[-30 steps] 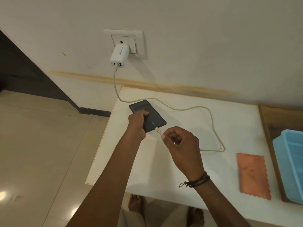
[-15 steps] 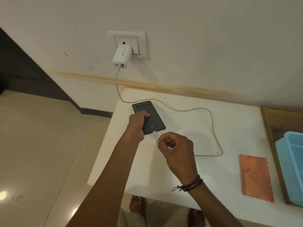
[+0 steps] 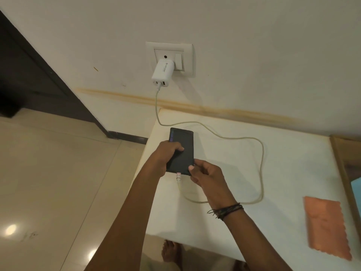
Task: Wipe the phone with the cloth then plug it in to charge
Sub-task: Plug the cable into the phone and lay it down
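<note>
A black phone lies near the left edge of the white table. My left hand grips its left side, thumb across the dark screen. My right hand holds the phone's lower right corner with its fingertips. The white cable's plug sits in the port at the phone's bottom edge. The cable loops right across the table and runs up to the white charger in the wall socket. The orange cloth lies flat at the right.
A wooden tray with a light blue basket stands at the table's right edge. Shiny tiled floor spreads left of the table. Bare feet show under the front edge. A dark door frame is at the far left.
My right hand pushed the plug into the phone's bottom port, then let go of it and took the phone's lower right corner. The phone turned straighter on the table.
</note>
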